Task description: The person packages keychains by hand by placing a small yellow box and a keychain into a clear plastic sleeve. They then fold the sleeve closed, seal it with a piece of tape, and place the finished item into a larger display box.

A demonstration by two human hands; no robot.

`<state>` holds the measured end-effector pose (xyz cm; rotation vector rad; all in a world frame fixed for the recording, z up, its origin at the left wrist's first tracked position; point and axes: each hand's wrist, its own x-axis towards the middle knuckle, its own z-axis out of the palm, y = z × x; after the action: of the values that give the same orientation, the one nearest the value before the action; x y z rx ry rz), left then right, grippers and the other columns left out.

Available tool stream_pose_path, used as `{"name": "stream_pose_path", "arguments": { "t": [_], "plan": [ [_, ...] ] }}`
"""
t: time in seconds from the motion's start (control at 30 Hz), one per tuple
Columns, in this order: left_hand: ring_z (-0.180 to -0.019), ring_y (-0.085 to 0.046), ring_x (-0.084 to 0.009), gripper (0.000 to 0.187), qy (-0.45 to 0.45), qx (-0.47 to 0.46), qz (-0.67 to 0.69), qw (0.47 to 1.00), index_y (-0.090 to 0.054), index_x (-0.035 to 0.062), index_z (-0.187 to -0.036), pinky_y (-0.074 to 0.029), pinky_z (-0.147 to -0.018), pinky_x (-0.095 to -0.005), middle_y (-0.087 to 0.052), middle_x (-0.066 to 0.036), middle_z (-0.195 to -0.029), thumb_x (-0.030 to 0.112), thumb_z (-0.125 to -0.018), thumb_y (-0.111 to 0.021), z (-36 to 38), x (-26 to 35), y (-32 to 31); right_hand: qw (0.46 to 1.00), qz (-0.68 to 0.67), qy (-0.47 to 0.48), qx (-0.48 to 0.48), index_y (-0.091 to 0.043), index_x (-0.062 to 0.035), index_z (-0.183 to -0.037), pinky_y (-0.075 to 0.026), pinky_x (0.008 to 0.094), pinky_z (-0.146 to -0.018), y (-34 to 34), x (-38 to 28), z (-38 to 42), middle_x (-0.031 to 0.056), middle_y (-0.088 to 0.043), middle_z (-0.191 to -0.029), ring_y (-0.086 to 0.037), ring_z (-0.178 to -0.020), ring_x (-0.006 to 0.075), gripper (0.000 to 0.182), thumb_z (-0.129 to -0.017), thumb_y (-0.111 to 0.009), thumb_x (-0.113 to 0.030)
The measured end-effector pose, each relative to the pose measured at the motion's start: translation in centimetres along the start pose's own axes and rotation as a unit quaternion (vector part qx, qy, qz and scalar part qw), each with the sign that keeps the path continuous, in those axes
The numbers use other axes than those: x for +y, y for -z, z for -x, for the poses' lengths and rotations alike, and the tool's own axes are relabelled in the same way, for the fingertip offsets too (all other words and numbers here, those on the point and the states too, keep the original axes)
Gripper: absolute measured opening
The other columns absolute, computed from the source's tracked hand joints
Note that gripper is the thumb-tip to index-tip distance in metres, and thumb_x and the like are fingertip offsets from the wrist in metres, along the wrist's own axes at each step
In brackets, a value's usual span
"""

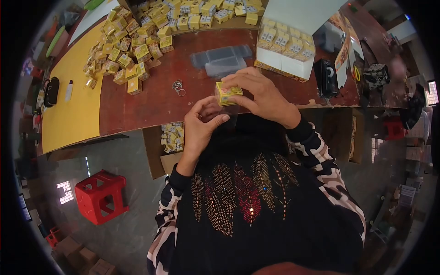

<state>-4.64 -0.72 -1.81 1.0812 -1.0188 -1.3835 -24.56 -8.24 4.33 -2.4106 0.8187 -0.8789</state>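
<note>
Just over the table's front edge, my right hand [263,94] grips a small yellow printed box [228,95] between thumb and fingers. Below the box hangs a thin clear plastic bag [230,111], partly lost against the dark clothing. My left hand [201,120] is at the bag's left side with its fingers curled and thumb held out; its fingers seem closed on the bag's edge. Flat clear plastic bags [222,59] lie on the table beyond my hands. To the left of them are several metal rings [178,87].
Many small yellow boxes [123,50] are heaped at the back left, partly on a yellow sheet [75,110]. At the back right stands an open display carton [286,68] with rows of boxes. A black case [326,78] is beside it. A red stool [101,197] stands on the floor.
</note>
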Motion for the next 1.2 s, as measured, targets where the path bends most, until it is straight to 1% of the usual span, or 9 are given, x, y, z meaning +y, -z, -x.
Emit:
{"name": "stream_pose_path", "arguments": {
  "t": [0.13,0.43,0.5,0.57,0.63,0.8,0.87,0.97,1.2],
  "plan": [
    [-0.105,-0.064,-0.0169,0.053,-0.005,0.002,0.006,1.0,-0.056,-0.0042,-0.126,-0.053,-0.091,-0.0291,-0.067,-0.012,-0.113,-0.002,-0.079,-0.079,0.0,-0.1,-0.4,1.0,-0.011,-0.028,0.001,-0.067,-0.0057,-0.105,-0.051,0.0368,-0.086,-0.3,0.8,0.2,0.0082,-0.069,-0.107,-0.06,-0.104,0.0279,0.023,-0.087,-0.072,-0.017],
    [-0.107,-0.064,-0.017,0.06,-0.03,-0.007,0.047,0.998,-0.047,-0.0009,-0.138,-0.052,-0.093,-0.0285,-0.065,-0.013,-0.119,-0.002,-0.085,-0.074,-0.2,1.1,-1.5,0.998,-0.052,0.003,0.027,-0.063,-0.0039,-0.115,-0.048,0.0352,-0.094,-1.4,1.4,0.9,0.0087,-0.064,-0.123,-0.058,-0.113,0.0238,0.032,-0.087,-0.072,-0.014],
    [-0.108,-0.063,-0.0168,0.061,-0.03,-0.01,0.056,0.998,-0.045,0.0002,-0.14,-0.052,-0.093,-0.0284,-0.064,-0.013,-0.12,-0.002,-0.086,-0.072,-0.1,1.6,-1.7,0.963,-0.201,-0.137,0.117,-0.055,-0.003,-0.125,-0.048,0.0342,-0.097,-1.6,0.7,1.3,0.0086,-0.058,-0.13,-0.055,-0.12,0.0215,0.042,-0.088,-0.072,-0.012],
    [-0.109,-0.063,-0.0165,0.06,-0.035,-0.02,0.062,0.997,-0.044,0.0025,-0.143,-0.051,-0.093,-0.0283,-0.064,-0.011,-0.119,0.0,-0.089,-0.071,-0.2,1.7,-1.8,0.952,-0.244,-0.159,0.092,-0.049,-0.0019,-0.13,-0.048,0.0337,-0.098,-2.2,1.2,2.2,0.0098,-0.055,-0.133,-0.054,-0.121,0.0195,0.046,-0.09,-0.07,-0.011],
    [-0.109,-0.062,-0.0164,0.057,-0.029,-0.044,0.063,0.997,-0.045,0.0033,-0.141,-0.052,-0.093,-0.0279,-0.062,-0.01,-0.121,0.001,-0.09,-0.07,-0.4,1.2,-1.7,0.892,-0.409,-0.185,0.045,-0.053,-0.003,-0.127,-0.051,0.0329,-0.092,-3.6,1.7,3.4,0.0107,-0.058,-0.128,-0.06,-0.113,0.018,0.045,-0.089,-0.073,-0.016],
    [-0.112,-0.061,-0.0162,0.046,-0.002,-0.077,0.06,0.995,-0.051,0.005,-0.133,-0.052,-0.092,-0.0274,-0.054,-0.008,-0.13,0.003,-0.09,-0.07,-0.5,0.0,-1.6,0.895,-0.414,-0.152,0.07,-0.053,-0.0031,-0.119,-0.05,0.0317,-0.096,-4.5,1.5,3.8,0.0118,-0.057,-0.128,-0.058,-0.115,0.0169,0.032,-0.092,-0.069,-0.011],
    [-0.115,-0.06,-0.0172,0.043,-0.1,-0.054,0.026,0.993,-0.051,0.0051,-0.126,-0.053,-0.091,-0.028,-0.05,-0.008,-0.133,0.001,-0.088,-0.071,-0.7,0.4,-2.0,0.866,-0.461,-0.135,0.136,-0.053,-0.0029,-0.11,-0.047,0.0316,-0.1,-4.8,1.0,3.5,0.0129,-0.058,-0.125,-0.057,-0.117,0.0176,0.027,-0.09,-0.07,-0.008],
    [-0.117,-0.058,-0.0191,0.051,-0.119,-0.054,0.061,0.989,-0.046,0.0058,-0.128,-0.054,-0.092,-0.0299,-0.051,-0.01,-0.132,-0.002,-0.085,-0.073,-0.7,1.0,-2.0,0.851,-0.486,-0.077,0.184,-0.052,-0.0027,-0.107,-0.046,0.0315,-0.101,-5.2,0.8,2.7,0.0135,-0.058,-0.122,-0.056,-0.117,0.0163,0.026,-0.089,-0.071,-0.007],
    [-0.116,-0.059,-0.0212,0.06,-0.09,-0.056,0.067,0.992,-0.039,0.0065,-0.132,-0.054,-0.094,-0.0321,-0.051,-0.013,-0.133,-0.006,-0.083,-0.073,-0.1,1.7,-2.2,0.886,-0.452,-0.088,0.06,-0.056,-0.0017,-0.105,-0.045,0.034,-0.103,-3.8,2.1,2.7,0.0109,-0.058,-0.116,-0.057,-0.115,0.018,0.023,-0.087,-0.071,-0.002]
  ]
}}
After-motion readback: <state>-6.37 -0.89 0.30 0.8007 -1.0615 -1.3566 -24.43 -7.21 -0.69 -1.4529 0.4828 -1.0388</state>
